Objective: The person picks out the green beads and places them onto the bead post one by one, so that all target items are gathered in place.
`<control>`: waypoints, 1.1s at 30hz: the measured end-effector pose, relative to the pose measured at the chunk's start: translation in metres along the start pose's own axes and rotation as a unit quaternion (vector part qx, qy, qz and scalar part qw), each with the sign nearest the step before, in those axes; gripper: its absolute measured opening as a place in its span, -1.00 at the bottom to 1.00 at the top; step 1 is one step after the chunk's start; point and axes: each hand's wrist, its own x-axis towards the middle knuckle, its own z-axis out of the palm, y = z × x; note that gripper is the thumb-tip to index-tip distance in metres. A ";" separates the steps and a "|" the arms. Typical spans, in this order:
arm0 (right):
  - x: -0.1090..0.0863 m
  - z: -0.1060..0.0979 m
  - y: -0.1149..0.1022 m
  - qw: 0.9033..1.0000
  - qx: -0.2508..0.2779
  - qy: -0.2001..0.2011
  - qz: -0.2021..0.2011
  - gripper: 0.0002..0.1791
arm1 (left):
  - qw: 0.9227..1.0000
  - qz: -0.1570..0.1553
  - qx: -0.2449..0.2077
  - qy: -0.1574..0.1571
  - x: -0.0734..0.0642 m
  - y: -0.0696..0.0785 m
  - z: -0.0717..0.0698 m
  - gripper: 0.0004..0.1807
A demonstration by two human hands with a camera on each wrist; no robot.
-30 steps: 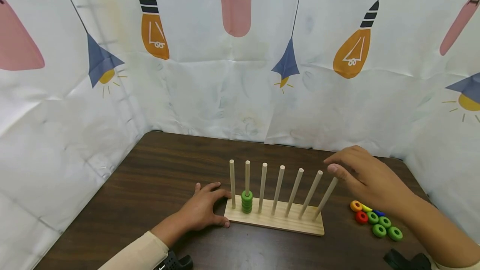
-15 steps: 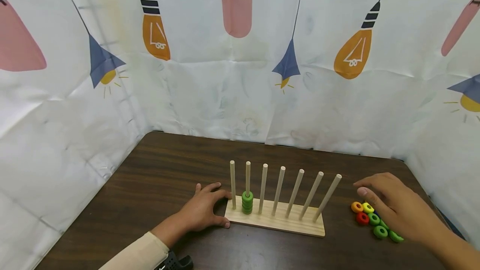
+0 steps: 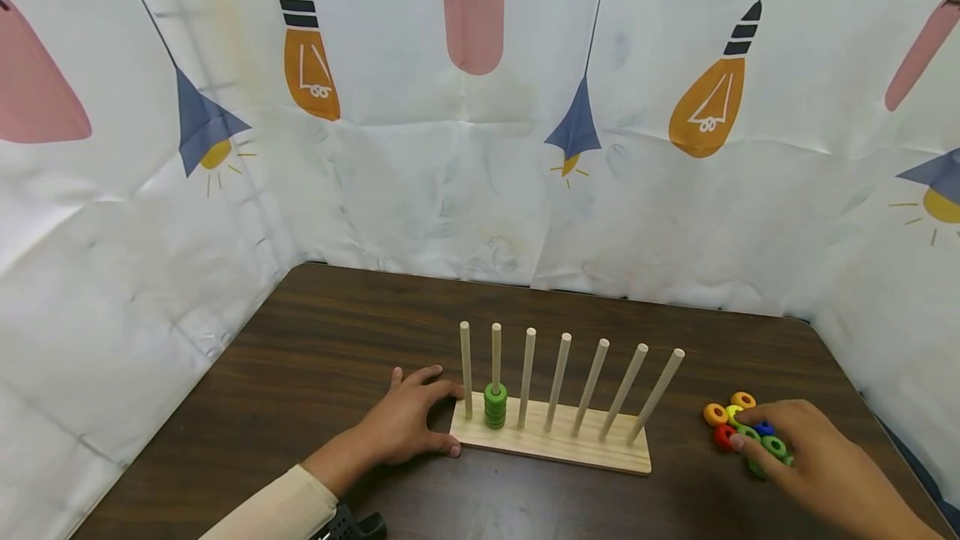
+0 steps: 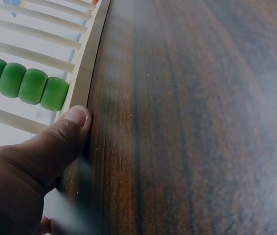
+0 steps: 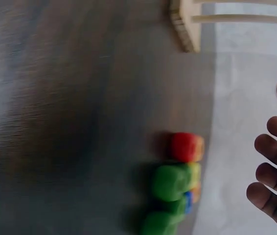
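A wooden peg stand [image 3: 551, 441] with a row of upright pegs stands on the dark table. My left hand [image 3: 405, 423] grips its left end, the thumb at the front edge and the index finger at the back corner. On the second peg from the left sits a stack of green beads [image 3: 494, 405]; the left wrist view shows the same green beads [image 4: 33, 85] beside my thumb. To the right, my right hand [image 3: 813, 457] is over loose ring beads, thumb and index finger apart. Its fingers [image 5: 275, 152] look spread in the right wrist view.
Beside the right hand lie a red bead [image 3: 723, 437], orange bead [image 3: 715, 415], yellow bead [image 3: 732, 415], blue bead [image 3: 763, 428] and several green beads [image 3: 773, 447], some partly covered by the hand. A white printed cloth [image 3: 420, 190] hangs behind the table [image 3: 360, 307].
My right hand has moved from beside the rightmost peg to the right and down, over the loose beads. My left hand and the peg stand have stayed in place.
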 end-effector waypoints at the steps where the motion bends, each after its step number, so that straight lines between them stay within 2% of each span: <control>1: -0.002 0.003 0.002 1.000 0.003 -0.008 0.007 -0.71 | 1.000 0.000 0.001 0.000 0.000 0.000 0.000 -0.28; 10: -0.009 0.022 0.019 0.998 -0.047 -0.038 0.004 -0.65 | 1.000 0.000 0.001 0.006 0.000 0.001 -0.001 -0.30; 18: -0.013 0.031 0.029 0.997 -0.053 -0.052 -0.012 -0.69 | 1.000 0.000 0.000 0.004 0.000 0.001 0.001 -0.29; 22: -0.013 0.034 0.032 0.997 -0.058 -0.044 -0.018 -0.65 | 1.000 0.002 -0.003 0.003 -0.001 0.001 0.001 -0.29; 26: -0.013 0.035 0.037 0.997 -0.067 -0.040 -0.009 -0.61 | 1.000 0.002 -0.004 0.004 -0.001 0.002 0.001 -0.29; 33: -0.010 0.036 0.047 0.994 -0.081 -0.077 0.010 -0.59 | 1.000 0.003 -0.005 0.005 -0.001 0.004 -0.001 -0.29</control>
